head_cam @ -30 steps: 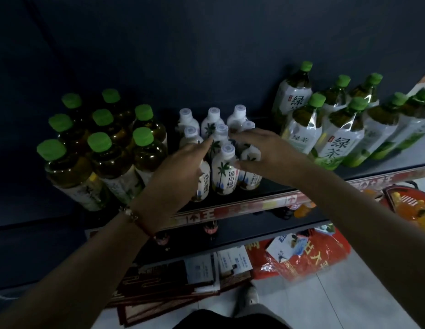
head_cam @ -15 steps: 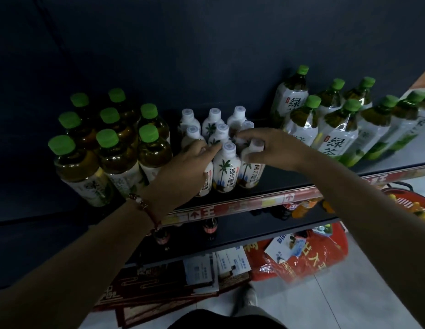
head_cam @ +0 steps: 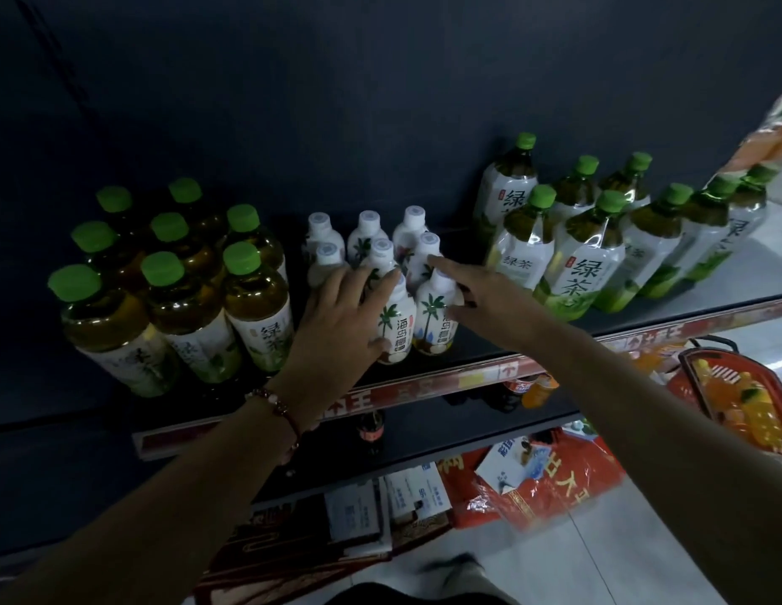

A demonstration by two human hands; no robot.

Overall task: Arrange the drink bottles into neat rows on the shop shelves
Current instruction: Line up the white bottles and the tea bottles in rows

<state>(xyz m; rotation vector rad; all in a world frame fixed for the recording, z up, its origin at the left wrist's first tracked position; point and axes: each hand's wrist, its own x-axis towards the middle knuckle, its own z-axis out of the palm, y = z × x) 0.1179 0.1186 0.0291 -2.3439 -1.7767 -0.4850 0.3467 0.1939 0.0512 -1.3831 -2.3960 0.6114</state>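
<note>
- Standing upright on the dark shelf, caps up and long axes vertical: a cluster of small white coconut-drink bottles, in short rows running from the near edge to the far wall.
- Reaching in from the left, left hand with fingers straight and slightly spread, fingertips touching the shoulder of the near-left white bottle, thumb lying along its lower side; gripping nothing.
- Reaching in from the right, right hand flat, fingers extended over the cap of the near-right white bottle, holding nothing.
- Grouping on the far left: amber tea bottles with green caps, upright.
- Crowding the right side: taller green tea bottles, upright, labels facing near.
- Sitting low on the right: a red basket.
</note>
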